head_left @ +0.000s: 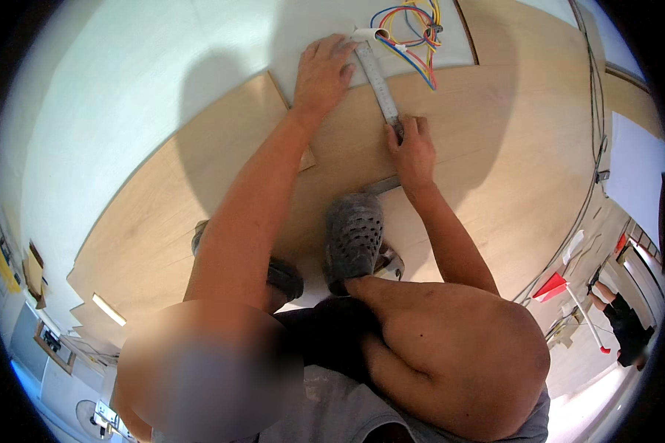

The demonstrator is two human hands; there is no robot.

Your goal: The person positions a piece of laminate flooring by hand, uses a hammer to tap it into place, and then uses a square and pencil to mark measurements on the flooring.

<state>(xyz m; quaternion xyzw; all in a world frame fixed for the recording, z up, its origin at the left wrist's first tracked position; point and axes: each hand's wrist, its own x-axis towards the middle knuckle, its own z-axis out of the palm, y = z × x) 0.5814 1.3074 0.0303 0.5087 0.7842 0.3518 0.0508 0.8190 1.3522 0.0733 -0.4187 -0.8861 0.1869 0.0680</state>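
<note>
A silver steel ruler with a dark near end lies across the wood plank flooring and the pale underlay beyond. My right hand grips its dark end between thumb and fingers. My left hand rests on the underlay, fingers stretched out, the fingertips beside the ruler's far end and a short white pipe. Whether they touch the pipe I cannot tell. Blue, red and yellow electrical wires come out of the pipe and loop to the right.
A loose plank lies over the flooring at left. My grey clog is close to a metal strip. Cables run along the right side. Farther right are a red dustpan and another person.
</note>
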